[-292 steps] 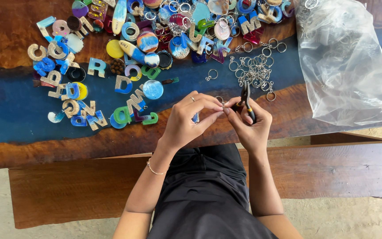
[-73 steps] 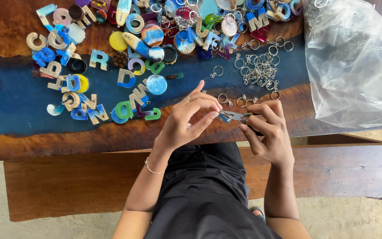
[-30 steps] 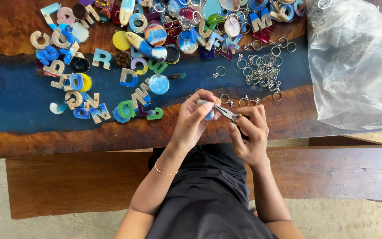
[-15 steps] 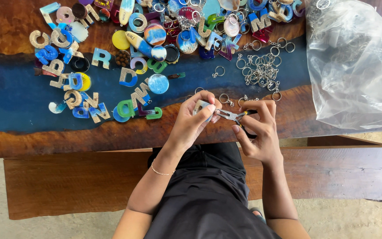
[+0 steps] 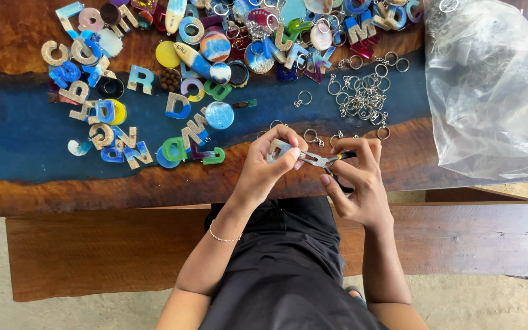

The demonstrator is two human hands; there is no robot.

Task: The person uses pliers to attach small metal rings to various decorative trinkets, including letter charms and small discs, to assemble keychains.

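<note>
Across the upper left of the frame, colourful letter charms (image 5: pixel 172 107) lie scattered on the wood-and-blue table (image 5: pixel 25 134). At centre, the left hand (image 5: pixel 264 168) pinches a small letter piece (image 5: pixel 276 149), which the right hand (image 5: pixel 359 183) meets with clenched pliers (image 5: pixel 325 161). Loose key rings (image 5: pixel 362 95) lie above; a clear plastic bag (image 5: pixel 490 91) sits far right.

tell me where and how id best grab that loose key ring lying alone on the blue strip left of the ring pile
Probably pinch the round hoop of the key ring at its outer edge, coming straight down from above. It lies flat on the blue strip of the table, apart from the ring pile, with bare surface all round, so the fingertips have room either side. Its short chain looks too slack to lift by.
</note>
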